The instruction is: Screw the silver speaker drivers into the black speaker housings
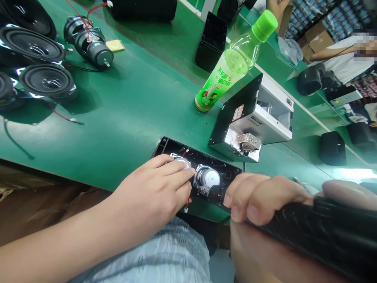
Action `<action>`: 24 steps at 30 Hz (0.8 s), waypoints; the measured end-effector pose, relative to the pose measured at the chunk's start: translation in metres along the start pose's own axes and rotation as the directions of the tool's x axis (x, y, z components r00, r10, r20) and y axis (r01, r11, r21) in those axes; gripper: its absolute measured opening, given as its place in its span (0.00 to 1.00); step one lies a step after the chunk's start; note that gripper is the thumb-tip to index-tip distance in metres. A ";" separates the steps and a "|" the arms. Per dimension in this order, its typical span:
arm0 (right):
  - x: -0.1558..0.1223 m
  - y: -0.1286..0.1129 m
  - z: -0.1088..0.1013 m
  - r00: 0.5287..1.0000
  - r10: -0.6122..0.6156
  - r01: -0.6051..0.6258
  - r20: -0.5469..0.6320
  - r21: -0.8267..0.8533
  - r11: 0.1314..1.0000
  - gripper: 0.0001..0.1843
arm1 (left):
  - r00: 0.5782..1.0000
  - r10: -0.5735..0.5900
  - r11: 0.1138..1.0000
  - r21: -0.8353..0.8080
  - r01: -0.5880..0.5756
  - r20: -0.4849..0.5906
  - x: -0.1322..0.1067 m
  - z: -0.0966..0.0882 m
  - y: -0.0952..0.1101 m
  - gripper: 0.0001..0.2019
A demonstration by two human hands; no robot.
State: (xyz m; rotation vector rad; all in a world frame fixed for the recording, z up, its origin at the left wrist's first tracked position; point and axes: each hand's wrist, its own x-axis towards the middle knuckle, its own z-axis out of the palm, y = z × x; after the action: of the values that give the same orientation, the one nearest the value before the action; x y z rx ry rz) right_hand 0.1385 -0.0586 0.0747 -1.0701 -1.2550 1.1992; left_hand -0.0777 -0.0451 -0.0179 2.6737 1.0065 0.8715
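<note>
A black panel [230,173] lies at the table's front edge with two small speaker drivers set in it, magnets up. My left hand [159,186] rests over the left speaker driver [181,160], fingers curled on its magnet and partly covering it. The right speaker driver [211,177] shows its round pale magnet. My right hand [262,196] is wrapped around a black electric screwdriver [297,224] with a ribbed grip, close to the panel's right end. The tool's tip is hard to make out. A red wire with a white connector [186,209] hangs by my left fingers.
Behind the panel stands a silver and black box-shaped machine [253,122], beside a green-capped bottle [232,67]. Several larger speakers [48,80] are grouped at the left, near stacked drivers [94,47]. Black housings [212,41] stand farther back. A person's arm [332,53] shows at upper right.
</note>
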 end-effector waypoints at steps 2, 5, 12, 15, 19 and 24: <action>0.001 0.001 0.001 0.999 -0.029 0.029 -0.017 -0.004 1.000 0.23 | 1.000 -0.002 1.000 0.000 0.002 0.002 0.000 0.000 0.000 0.13; 0.000 0.010 0.006 0.992 -0.112 0.108 -0.065 -0.060 0.992 0.20 | 1.000 -0.010 1.000 0.002 0.010 0.007 0.001 0.000 0.001 0.12; -0.006 0.015 0.005 0.985 -0.133 0.124 -0.110 -0.083 0.989 0.17 | 1.000 -0.011 1.000 0.006 0.011 0.004 0.002 0.000 0.001 0.14; -0.006 0.014 0.003 0.974 -0.187 0.188 -0.127 -0.005 0.982 0.12 | 1.000 -0.012 1.000 0.000 0.012 0.005 0.001 0.000 0.001 0.14; -0.006 0.018 0.005 0.966 -0.213 0.221 -0.145 0.039 0.975 0.15 | 1.000 -0.013 1.000 0.001 0.013 0.006 0.001 -0.002 0.001 0.14; -0.007 0.021 0.003 0.972 -0.218 0.224 -0.092 0.061 0.973 0.20 | 1.000 -0.014 1.000 0.001 0.014 0.001 0.003 -0.003 0.003 0.15</action>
State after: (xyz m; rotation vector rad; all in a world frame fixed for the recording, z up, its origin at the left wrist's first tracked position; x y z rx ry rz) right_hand 0.1350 -0.0635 0.0532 -0.8947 -1.2220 1.0104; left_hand -0.0759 -0.0453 -0.0132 2.6646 1.0250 0.8674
